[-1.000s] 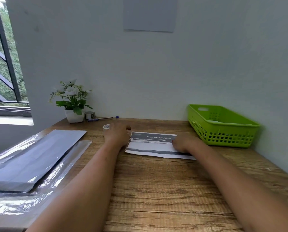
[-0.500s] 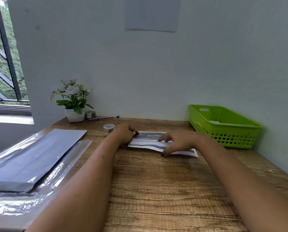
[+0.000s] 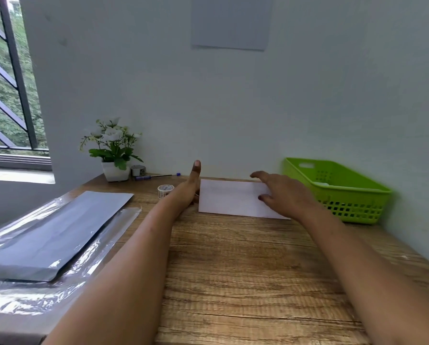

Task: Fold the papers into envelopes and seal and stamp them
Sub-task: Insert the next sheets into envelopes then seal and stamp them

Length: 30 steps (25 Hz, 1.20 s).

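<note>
folded white paper [image 3: 233, 201] lies flat on the desk [image 3: 233, 270] between both hands, left hand [image 3: 189, 185] open at its edge, right hand [image 3: 280, 192] spread over it, neither grip closed; light, creasable, best pinched by edges.

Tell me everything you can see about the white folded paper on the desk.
The white folded paper is a plain, blank-faced rectangle lying flat on the wooden desk, long side across, near the wall. The left hand stands edge-on at its left end; the right hand covers its right end, fingers spread.
</note>
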Each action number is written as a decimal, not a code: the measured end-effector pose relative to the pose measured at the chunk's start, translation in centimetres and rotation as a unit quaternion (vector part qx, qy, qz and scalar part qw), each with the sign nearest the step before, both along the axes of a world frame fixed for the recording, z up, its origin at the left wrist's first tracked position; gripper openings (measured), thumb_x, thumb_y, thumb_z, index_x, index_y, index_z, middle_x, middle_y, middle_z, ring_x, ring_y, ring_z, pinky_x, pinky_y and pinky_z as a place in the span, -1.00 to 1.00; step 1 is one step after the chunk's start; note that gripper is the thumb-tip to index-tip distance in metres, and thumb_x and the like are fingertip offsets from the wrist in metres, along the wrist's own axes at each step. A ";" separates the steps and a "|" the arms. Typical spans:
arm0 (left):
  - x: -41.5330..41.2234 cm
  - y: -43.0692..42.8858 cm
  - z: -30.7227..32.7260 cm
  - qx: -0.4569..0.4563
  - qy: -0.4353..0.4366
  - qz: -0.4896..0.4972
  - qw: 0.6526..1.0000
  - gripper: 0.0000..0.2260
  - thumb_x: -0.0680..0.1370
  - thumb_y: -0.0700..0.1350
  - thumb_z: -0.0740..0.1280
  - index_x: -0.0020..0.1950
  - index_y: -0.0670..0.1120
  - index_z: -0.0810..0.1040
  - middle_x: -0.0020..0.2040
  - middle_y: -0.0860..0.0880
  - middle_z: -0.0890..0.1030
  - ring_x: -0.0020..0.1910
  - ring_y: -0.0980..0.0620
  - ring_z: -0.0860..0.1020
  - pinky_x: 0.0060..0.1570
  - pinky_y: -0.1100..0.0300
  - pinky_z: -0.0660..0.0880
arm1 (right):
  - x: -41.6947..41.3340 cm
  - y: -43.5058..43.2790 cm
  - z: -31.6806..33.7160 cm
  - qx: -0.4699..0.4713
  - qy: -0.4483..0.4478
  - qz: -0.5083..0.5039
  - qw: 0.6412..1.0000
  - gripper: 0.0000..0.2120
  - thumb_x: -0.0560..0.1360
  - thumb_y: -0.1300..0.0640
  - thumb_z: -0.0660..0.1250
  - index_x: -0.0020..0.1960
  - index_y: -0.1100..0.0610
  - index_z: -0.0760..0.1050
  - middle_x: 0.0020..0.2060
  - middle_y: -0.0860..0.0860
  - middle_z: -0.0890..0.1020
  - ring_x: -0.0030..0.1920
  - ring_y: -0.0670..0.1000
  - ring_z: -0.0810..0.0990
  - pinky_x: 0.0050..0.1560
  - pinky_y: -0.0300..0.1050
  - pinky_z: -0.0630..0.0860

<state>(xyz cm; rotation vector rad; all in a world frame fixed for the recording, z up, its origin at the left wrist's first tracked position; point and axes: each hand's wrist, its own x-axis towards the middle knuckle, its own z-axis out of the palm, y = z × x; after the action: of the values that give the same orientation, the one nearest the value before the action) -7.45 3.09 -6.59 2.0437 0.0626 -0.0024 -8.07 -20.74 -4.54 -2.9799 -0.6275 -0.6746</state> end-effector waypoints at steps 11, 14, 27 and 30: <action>1.1 -1.0 -1.9 0.310 -0.065 0.061 0.947 -0.31 0.44 0.09 0.41 0.50 0.07 0.18 0.45 -0.04 0.35 0.40 -0.10 0.34 0.30 -0.06 0.38 | 0.6 3.6 -3.8 -0.080 0.219 0.000 0.972 -0.41 0.62 -0.16 -0.08 0.56 0.01 -0.15 0.56 -0.01 -0.12 0.55 0.00 -0.12 0.50 0.09 -0.14; 1.3 -1.7 -2.0 0.371 -0.078 0.015 0.925 -0.43 0.54 0.01 0.30 0.51 0.13 0.16 0.55 -0.04 0.13 0.51 -0.13 0.11 0.44 -0.08 0.15 | -0.2 5.2 -4.2 -0.049 0.255 0.049 0.964 -0.40 0.61 -0.19 -0.10 0.56 0.03 -0.11 0.56 0.00 -0.06 0.55 -0.01 -0.07 0.51 0.06 -0.09; 0.2 -3.9 -1.5 0.457 0.013 -0.109 0.883 -0.40 0.60 -0.35 -0.04 0.54 0.17 0.04 0.57 -0.10 0.02 0.54 -0.17 -0.01 0.45 -0.24 -0.04 | 0.1 2.9 -2.5 -0.074 0.316 -0.103 0.940 -0.26 0.56 -0.31 -0.13 0.56 0.14 -0.15 0.56 0.06 -0.09 0.55 0.07 -0.03 0.53 0.05 -0.04; 0.0 -3.8 -1.4 0.460 0.012 -0.110 0.881 -0.39 0.60 -0.36 -0.04 0.54 0.18 0.03 0.57 -0.11 0.00 0.54 -0.18 -0.03 0.46 -0.24 -0.05 | 1.6 0.5 -2.7 -0.046 0.342 -0.194 0.918 -0.20 0.53 -0.36 -0.14 0.55 0.16 -0.19 0.55 0.10 -0.10 0.55 0.11 -0.02 0.52 0.04 -0.01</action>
<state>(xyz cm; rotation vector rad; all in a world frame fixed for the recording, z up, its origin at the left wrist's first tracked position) -7.48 -0.73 -8.03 2.9981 -0.1917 -0.1706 -6.43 -20.23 -7.25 -3.1248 -0.0183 0.4276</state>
